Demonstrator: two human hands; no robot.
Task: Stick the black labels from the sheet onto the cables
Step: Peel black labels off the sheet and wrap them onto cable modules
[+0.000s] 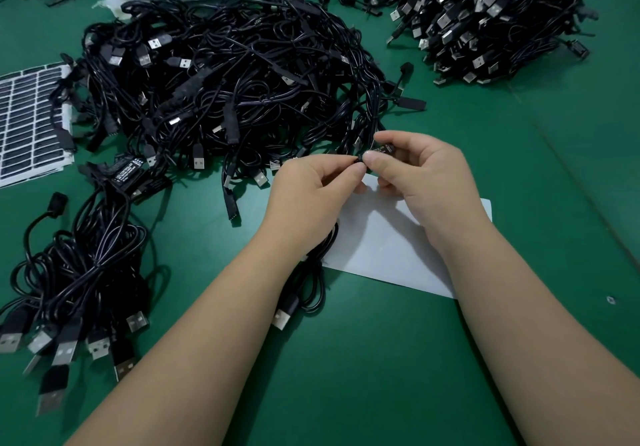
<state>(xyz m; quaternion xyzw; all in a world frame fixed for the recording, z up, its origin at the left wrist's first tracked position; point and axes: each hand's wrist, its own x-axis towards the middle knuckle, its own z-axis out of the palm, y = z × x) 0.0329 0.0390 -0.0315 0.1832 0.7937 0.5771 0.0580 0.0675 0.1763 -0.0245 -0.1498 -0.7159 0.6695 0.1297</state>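
1. Hands met above the green felt-like table top (381, 359), over a plain white paper strip (388, 248) lying flat on it.
2. My left hand (311, 189) pinched the end of a small black cable module (381, 150) between thumb and forefinger, the other fingers curled under.
3. My right hand (419, 175) pinched the same module from the other side, thumb in front; white print showed on its face between my fingertips.
4. The module's thin black cable (311, 272) ran down under my left wrist to a silver USB plug (282, 317) on the table.
5. The white sheet of black rectangular labels (27, 116) lay at the far left edge, part under the large tangled heap of black cables (225, 82).
6. A smaller bundle of black cables (79, 272) lay to the left, one printed module on top; a third stack of cables with silver plugs (485, 20) stood at the upper right.
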